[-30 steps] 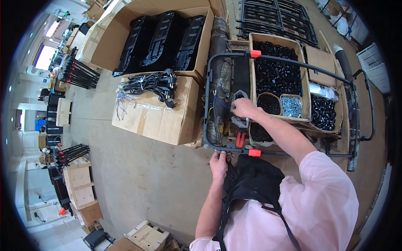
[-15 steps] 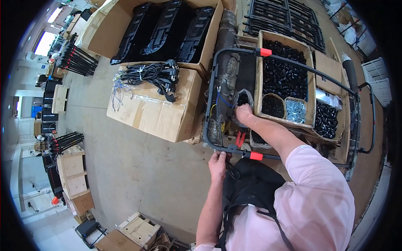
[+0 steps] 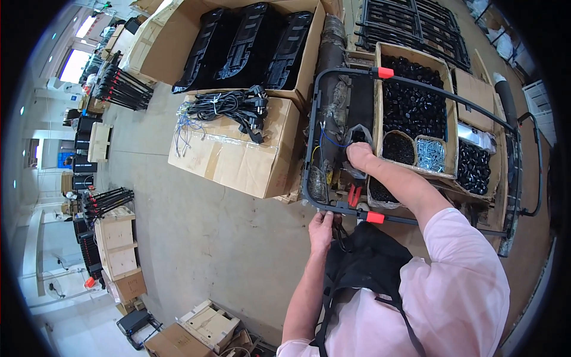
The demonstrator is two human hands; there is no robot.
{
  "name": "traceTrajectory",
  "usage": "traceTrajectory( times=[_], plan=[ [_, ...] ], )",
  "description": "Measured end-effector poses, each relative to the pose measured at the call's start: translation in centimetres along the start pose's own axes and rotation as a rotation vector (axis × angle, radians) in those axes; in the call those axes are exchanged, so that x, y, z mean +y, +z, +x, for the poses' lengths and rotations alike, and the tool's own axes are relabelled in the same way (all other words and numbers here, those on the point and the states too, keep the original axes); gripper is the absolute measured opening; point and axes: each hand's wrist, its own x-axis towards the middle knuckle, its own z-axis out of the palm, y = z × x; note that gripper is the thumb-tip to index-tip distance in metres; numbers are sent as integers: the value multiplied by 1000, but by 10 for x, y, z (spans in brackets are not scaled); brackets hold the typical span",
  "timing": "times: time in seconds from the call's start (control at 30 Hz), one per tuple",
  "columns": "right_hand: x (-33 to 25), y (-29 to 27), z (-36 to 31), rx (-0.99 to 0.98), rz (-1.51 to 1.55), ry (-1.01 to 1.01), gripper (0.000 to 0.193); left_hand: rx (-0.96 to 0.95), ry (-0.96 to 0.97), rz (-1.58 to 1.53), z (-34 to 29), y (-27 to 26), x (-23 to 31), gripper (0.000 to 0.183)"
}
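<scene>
A black tubular frame with red sleeves lies across the bench in front of me. My left hand is closed at its near left corner, thumb and fingers pinched against the tube; a dark looped cord hangs beside it. My right hand reaches over the frame into a clear plastic bag with black contents, and its fingertips are hidden there. Thin blue and yellow wires come from the frame's left side. Red-handled pliers or cutters stand between the two hands.
Right of the bag, a carton holds black plastic parts, with a tub of silver screws and more black pieces. Leftward, bundled plug cables lie on a closed cardboard box. Behind it, an open box holds black panels.
The whole view has shifted, so the scene sits slightly farther right. My right hand stays at the bag and my left hand at the frame's corner.
</scene>
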Motion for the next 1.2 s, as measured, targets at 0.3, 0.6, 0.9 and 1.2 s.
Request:
traceTrajectory(
  times=[0.3,0.6,0.9,1.2],
  plan=[
    [-8,-110,-77,199,515,-22,20,-97,90,27,3,-14,-11,22],
    [-54,-140,-264,-180,1760,142,29,-176,83,101,14,-28,2,23],
    [-146,38,-267,-87,2247,773,22,-312,-80,246,32,-46,15,25],
    [-199,13,-201,152,2458,678,19,-403,-183,311,42,-51,29,29]
  ],
)
